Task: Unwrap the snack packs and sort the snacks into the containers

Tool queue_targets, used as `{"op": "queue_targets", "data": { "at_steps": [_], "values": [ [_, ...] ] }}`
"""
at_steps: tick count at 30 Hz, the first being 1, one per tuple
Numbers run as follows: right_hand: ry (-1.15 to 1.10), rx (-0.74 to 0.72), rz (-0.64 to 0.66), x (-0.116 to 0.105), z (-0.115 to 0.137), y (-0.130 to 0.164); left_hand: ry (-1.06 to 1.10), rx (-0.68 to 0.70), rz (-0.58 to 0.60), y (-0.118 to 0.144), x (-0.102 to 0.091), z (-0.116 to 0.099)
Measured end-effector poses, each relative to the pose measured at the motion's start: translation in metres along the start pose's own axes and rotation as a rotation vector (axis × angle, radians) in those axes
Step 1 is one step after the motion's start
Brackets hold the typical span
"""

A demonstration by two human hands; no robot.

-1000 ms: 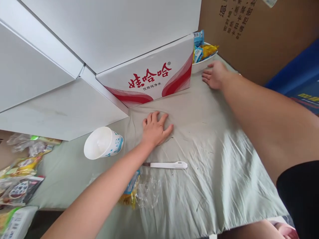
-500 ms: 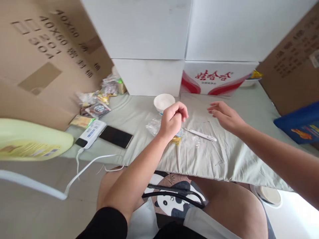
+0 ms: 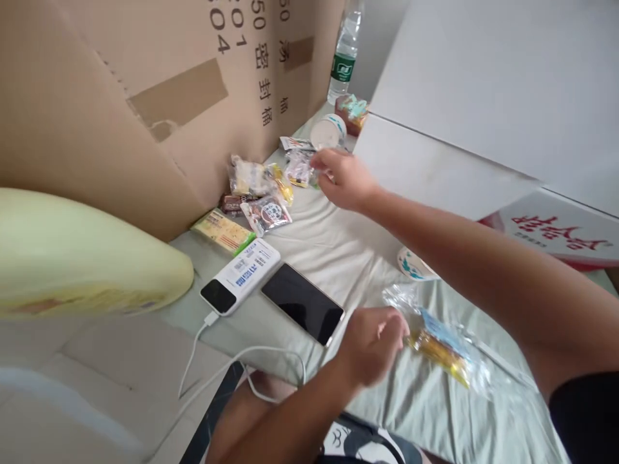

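One bare left hand [image 3: 374,345] was nearest, its fingers bent inward; whether they gripped anything could not be told. Just beside them lay a packet [image 3: 442,351], crinkly clear film around blue and yellow wrapping, on the rumpled pale green cloth [image 3: 336,235]. A thin white cable [image 3: 193,354] ran in smooth loops to a power bank [image 3: 244,274], a rounded white slab with a glossy black end, and next to that sat a phone [image 3: 304,304] with a flat, dark glass face. A bulging pale yellow container [image 3: 87,251] was cut off at the left. Past the packet was a patterned cup [image 3: 412,265], partly hidden by the right forearm. Farther back lay a flat biscuit packet [image 3: 223,230], a shiny dark pouch [image 3: 268,214] and a crumpled wrapper [image 3: 249,175]. The right hand [image 3: 345,180] was over there, fingers curled beside a small plastic sachet [image 3: 298,169]; blur hid whether it held anything. Behind it were a round white tub [image 3: 329,132] and a slim clear bottle [image 3: 344,58], between a taped brown cardboard carton [image 3: 169,84] and smooth white boxes [image 3: 483,84].
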State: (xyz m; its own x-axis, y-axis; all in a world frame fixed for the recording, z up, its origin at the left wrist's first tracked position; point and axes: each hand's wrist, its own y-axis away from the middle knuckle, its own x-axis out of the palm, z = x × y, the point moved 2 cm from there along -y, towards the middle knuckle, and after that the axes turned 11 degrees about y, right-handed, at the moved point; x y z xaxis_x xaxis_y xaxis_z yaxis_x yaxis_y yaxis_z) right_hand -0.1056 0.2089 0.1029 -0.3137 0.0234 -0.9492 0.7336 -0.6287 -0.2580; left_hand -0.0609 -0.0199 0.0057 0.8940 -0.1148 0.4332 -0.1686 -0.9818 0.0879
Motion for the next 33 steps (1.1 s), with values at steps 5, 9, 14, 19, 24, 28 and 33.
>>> {"op": "queue_targets", "data": {
  "at_steps": [5, 9, 14, 19, 24, 28, 33],
  "values": [
    [0.178, 0.009, 0.038, 0.037, 0.006, -0.096, 0.029, 0.036, 0.044, -0.012, -0.026, -0.005],
    [0.261, 0.002, -0.061, 0.063, -0.01, -0.106, 0.089, -0.059, 0.026, -0.018, -0.03, -0.001],
    [0.575, 0.331, 0.314, 0.082, -0.033, -0.091, 0.195, -0.124, -0.007, -0.012, -0.022, -0.008],
    [0.706, 0.18, 0.525, 0.076, -0.012, -0.06, 0.394, -0.094, -0.121, -0.011, -0.01, -0.018],
    [0.634, 0.031, 0.585, 0.06, 0.004, -0.031, 0.582, -0.054, -0.354, -0.022, -0.015, -0.018],
    [0.496, -0.001, 0.649, 0.051, 0.0, -0.009, 0.792, -0.031, -0.522, -0.028, -0.032, -0.028],
    [0.433, 0.07, 0.628, 0.047, -0.007, 0.013, 0.935, 0.034, -0.586, -0.029, -0.043, -0.035]
  ]
}}
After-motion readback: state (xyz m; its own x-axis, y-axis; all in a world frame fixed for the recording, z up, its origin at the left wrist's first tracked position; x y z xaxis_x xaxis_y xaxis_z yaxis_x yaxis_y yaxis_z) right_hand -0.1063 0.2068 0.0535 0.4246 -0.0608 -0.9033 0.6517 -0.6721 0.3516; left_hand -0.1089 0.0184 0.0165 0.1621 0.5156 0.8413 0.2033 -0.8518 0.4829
